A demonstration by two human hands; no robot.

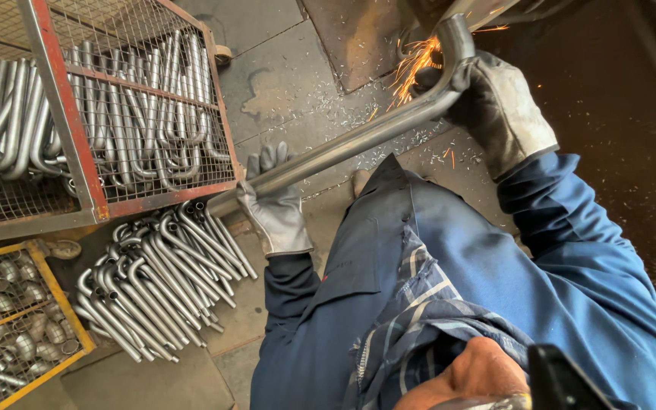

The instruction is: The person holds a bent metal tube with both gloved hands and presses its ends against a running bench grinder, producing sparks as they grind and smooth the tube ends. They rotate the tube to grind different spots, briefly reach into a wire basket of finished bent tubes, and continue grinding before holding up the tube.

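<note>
Sparks (pixel 413 67) spray orange from the bent end of a long steel tube (pixel 358 140) at the top of the head view, where that end meets a machine part only partly in frame. The tube runs on a slant from upper right down to lower left, above a concrete floor (pixel 282 83) strewn with metal shavings.

The right hand (pixel 495 106), in a grey work glove, grips the tube just below its curved end — fingers wrapped tight around the metal. The left hand (pixel 275 205), gloved likewise, holds the lower stretch of the same tube near its far end, fingers curled over the top of it. Both arms wear blue sleeves over a plaid shirt.

To the left, a red-framed wire cage (pixel 66 121) stands full of bent tubes of the same kind, stacked upright against the mesh. On the floor just below the cage lies a loose pile of curved tubes (pixel 161 281), well apart from either hand. At the lower left corner, a yellow-framed mesh basket (pixel 58 296) holds short metal fittings — too small to tell in detail.
</note>
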